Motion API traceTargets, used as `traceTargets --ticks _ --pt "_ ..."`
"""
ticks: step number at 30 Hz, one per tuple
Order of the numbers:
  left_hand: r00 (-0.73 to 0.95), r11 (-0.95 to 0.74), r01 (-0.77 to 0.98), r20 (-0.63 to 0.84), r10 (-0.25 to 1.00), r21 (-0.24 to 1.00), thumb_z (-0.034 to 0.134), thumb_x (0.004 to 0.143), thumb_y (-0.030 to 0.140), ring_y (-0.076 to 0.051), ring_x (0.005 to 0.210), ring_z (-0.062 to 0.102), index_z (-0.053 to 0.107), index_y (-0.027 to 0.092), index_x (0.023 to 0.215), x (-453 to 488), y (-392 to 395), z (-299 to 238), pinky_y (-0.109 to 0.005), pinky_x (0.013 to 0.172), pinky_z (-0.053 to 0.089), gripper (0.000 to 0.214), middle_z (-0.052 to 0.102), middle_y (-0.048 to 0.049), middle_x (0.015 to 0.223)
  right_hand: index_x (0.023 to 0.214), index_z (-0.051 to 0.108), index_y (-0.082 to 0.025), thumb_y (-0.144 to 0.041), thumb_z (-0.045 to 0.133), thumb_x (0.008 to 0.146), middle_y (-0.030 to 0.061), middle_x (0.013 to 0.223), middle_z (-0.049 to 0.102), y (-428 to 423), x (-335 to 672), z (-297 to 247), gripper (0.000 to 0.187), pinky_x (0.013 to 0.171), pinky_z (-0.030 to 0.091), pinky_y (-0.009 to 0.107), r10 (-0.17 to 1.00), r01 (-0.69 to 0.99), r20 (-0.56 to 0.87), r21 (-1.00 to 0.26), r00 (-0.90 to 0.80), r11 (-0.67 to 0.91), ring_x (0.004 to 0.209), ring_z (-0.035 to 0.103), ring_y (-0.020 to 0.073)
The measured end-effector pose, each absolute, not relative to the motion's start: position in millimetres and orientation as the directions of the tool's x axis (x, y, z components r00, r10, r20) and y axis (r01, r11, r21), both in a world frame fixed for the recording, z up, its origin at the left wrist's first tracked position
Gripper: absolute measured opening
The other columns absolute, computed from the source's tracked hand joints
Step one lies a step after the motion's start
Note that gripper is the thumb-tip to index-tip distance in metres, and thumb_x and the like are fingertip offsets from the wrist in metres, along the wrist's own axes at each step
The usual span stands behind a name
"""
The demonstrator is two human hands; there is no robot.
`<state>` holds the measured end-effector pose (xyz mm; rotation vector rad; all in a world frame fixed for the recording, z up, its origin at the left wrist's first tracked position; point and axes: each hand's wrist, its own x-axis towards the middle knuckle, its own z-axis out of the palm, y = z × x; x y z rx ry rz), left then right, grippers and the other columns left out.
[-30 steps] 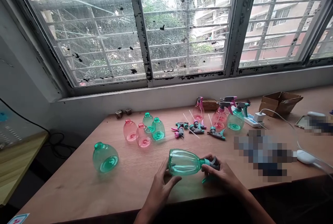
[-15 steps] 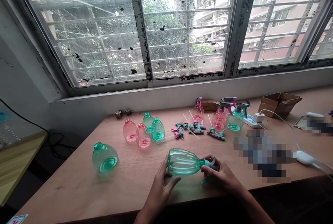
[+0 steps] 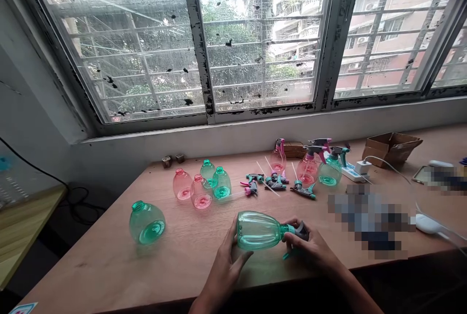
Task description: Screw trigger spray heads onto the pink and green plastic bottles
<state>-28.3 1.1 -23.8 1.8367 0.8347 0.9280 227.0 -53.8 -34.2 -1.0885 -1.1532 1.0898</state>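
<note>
I hold a green bottle on its side over the near part of the table, base toward my left, neck toward my right. My right hand grasps the spray head at its neck. My left hand cups the base, thumb apart below it; whether those fingers grip, I cannot tell. The green wall is see-through.

Beyond, two pink bottles and two green ones stand bare-necked close together; a lone green one stands to the left. Loose heads lie mid-table, near pink and green bottles wearing theirs. The carton gapes upward, contents hidden.
</note>
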Motion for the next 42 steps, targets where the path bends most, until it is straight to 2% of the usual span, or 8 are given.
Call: traceTargets --ticks 7,14,20,26,31,36,40,42 --pt "0.508 -0.359 0.223 0.206 0.836 0.906 0.07 0.087 0.04 -0.035 0.143 0.036 0.036 0.025 0.151 -30 0 -16 -0.049 0.118 0.03 0.075 0.043 -0.0122 0.154 0.104 0.064 -0.016 -0.044 0.078 0.08 -0.0006 0.066 0.067 -54 226 -38 0.039 0.06 0.05 0.029 0.993 -0.066 0.107 -0.992 0.055 0.111 0.062 0.064 0.0187" --pt "0.47 -0.404 0.256 0.252 0.846 0.878 0.072 0.085 0.03 -0.031 0.146 0.031 0.028 0.027 0.154 -29 1 -25 -0.049 0.122 0.021 0.082 0.038 -0.0086 0.157 0.102 0.064 -0.017 -0.044 0.077 0.081 -0.0007 0.068 0.067 -54 227 -36 0.037 0.06 0.052 0.03 0.989 -0.071 0.131 -0.988 0.07 0.136 0.062 0.064 0.0183" --pt "0.501 -0.407 0.239 0.247 0.829 0.882 0.071 0.085 0.037 -0.035 0.143 0.036 0.041 0.026 0.148 -29 3 -24 -0.05 0.119 0.029 0.071 0.046 -0.0105 0.152 0.101 0.064 -0.017 -0.046 0.077 0.08 0.0002 0.069 0.068 -53 230 -42 0.038 0.06 0.05 0.029 0.989 0.006 0.123 -0.992 0.077 0.123 0.063 0.065 0.0191" --pt "0.506 -0.418 0.19 0.276 0.817 0.888 0.069 0.088 0.031 -0.032 0.147 0.03 0.022 0.027 0.156 -29 3 -30 -0.05 0.122 0.022 0.083 0.035 -0.0089 0.159 0.096 0.063 -0.017 -0.047 0.076 0.08 0.0002 0.069 0.069 -53 227 -38 0.037 0.062 0.05 0.029 0.986 0.0 0.137 -0.991 0.096 0.137 0.062 0.065 0.0181" --pt "0.541 -0.393 0.207 0.229 0.809 0.896 0.063 0.092 0.039 -0.032 0.147 0.03 0.026 0.024 0.155 -31 1 -22 -0.049 0.122 0.023 0.075 0.036 -0.0101 0.159 0.101 0.062 -0.017 -0.048 0.076 0.079 0.0002 0.068 0.068 -53 227 -38 0.04 0.061 0.051 0.029 0.99 -0.003 0.115 -0.993 0.078 0.116 0.063 0.065 0.0194" --pt "0.539 -0.435 0.229 0.259 0.802 0.871 0.062 0.092 0.03 -0.03 0.149 0.026 0.018 0.029 0.156 -32 1 -31 -0.048 0.123 0.02 0.078 0.029 -0.0065 0.162 0.101 0.061 -0.017 -0.049 0.073 0.082 0.0002 0.067 0.068 -53 231 -43 0.038 0.064 0.053 0.032 0.992 -0.01 0.108 -0.994 0.068 0.109 0.062 0.065 0.0199" --pt "0.535 -0.445 0.28 0.247 0.808 0.851 0.077 0.081 0.037 -0.035 0.149 0.024 0.015 0.026 0.157 -33 1 -38 -0.051 0.122 0.02 0.099 0.028 -0.0105 0.162 0.101 0.062 -0.017 -0.048 0.075 0.08 0.0009 0.067 0.068 -54 230 -42 0.039 0.063 0.054 0.032 0.992 0.021 0.107 -0.994 0.07 0.106 0.063 0.066 0.0209" --pt "0.531 -0.426 0.282 0.229 0.815 0.86 0.076 0.081 0.042 -0.036 0.148 0.026 0.02 0.023 0.156 -34 1 -36 -0.053 0.121 0.021 0.096 0.032 -0.0129 0.16 0.102 0.063 -0.017 -0.047 0.077 0.078 0.001 0.07 0.068 -54 228 -41 0.041 0.062 0.055 0.032 0.994 0.023 0.087 -0.996 0.062 0.086 0.065 0.067 0.0218"
